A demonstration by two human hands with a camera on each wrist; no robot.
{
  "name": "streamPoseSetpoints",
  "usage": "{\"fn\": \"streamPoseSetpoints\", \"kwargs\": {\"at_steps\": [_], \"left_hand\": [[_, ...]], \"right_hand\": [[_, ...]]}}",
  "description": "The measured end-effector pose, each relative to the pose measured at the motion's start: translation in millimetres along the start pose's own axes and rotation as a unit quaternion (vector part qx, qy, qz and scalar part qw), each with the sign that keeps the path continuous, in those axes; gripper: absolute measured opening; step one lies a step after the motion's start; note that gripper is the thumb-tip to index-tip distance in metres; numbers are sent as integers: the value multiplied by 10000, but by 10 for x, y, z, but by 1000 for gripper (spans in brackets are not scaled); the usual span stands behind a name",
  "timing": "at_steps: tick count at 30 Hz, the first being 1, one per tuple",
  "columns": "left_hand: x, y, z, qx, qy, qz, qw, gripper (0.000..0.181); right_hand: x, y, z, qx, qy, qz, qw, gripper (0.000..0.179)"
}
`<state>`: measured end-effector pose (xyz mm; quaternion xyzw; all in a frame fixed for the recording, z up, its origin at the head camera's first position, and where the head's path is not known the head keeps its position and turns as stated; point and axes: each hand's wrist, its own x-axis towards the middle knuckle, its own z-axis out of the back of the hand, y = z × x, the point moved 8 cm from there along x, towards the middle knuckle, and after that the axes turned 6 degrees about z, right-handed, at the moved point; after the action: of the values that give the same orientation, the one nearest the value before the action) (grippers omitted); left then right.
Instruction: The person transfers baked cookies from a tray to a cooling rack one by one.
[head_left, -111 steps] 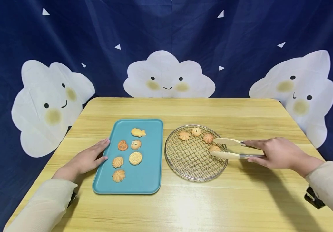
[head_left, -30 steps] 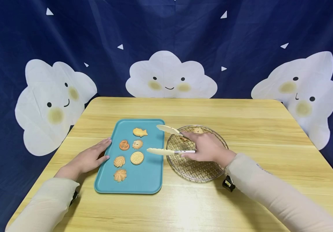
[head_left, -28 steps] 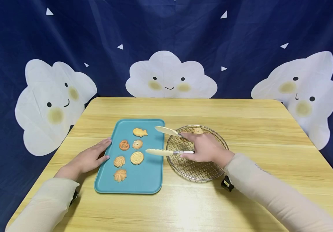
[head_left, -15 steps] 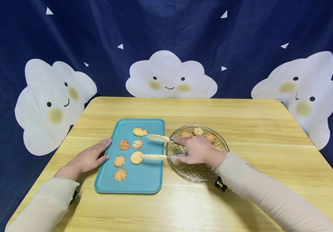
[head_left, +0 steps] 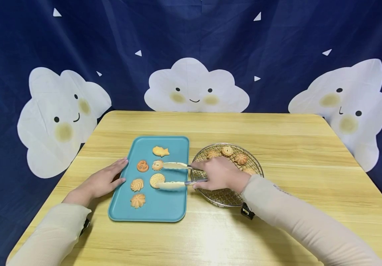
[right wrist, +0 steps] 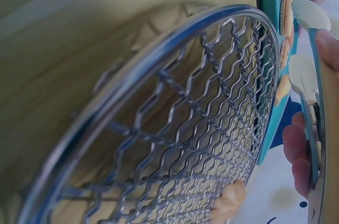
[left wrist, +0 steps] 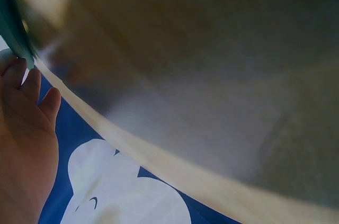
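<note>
In the head view my right hand [head_left: 219, 173] grips metal tongs with pale tips [head_left: 175, 166], which reach over the teal tray [head_left: 164, 207]. The tongs are spread apart. One tip is at the small scalloped cookie [head_left: 157, 165], the other overlaps the round dotted cookie [head_left: 156, 180]; whether they touch is unclear. My left hand [head_left: 101, 181] rests its fingers along the tray's left edge. Also on the tray lie a fish-shaped cookie [head_left: 160, 151], a pretzel-shaped cookie [head_left: 142, 166], a swirl cookie [head_left: 137, 185] and a flower-shaped cookie [head_left: 138, 200].
Under my right hand stands a round wire rack [head_left: 225, 199], partly hidden. Several cookies sit on its far and right side, including a ring-shaped cookie [head_left: 227, 150] and a reddish flower cookie [head_left: 241, 159]. The wooden table [head_left: 277, 136] ends at a dark blue curtain [head_left: 191, 33].
From the rack's right side, my right hand has carried the tongs left over the tray, where the tips moved further left and toward me. The rack's cookies stay there. My left hand stays put.
</note>
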<state>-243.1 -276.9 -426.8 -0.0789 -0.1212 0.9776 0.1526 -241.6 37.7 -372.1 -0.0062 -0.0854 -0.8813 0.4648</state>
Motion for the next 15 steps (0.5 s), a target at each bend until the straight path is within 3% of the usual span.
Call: {"fn": "streamPoseSetpoints", "kwargs": {"at_steps": [15], "left_hand": [[2, -17, 7, 22, 27, -4, 10000, 67]], "right_hand": [[109, 119, -76, -30, 270, 118, 9996, 67]]}}
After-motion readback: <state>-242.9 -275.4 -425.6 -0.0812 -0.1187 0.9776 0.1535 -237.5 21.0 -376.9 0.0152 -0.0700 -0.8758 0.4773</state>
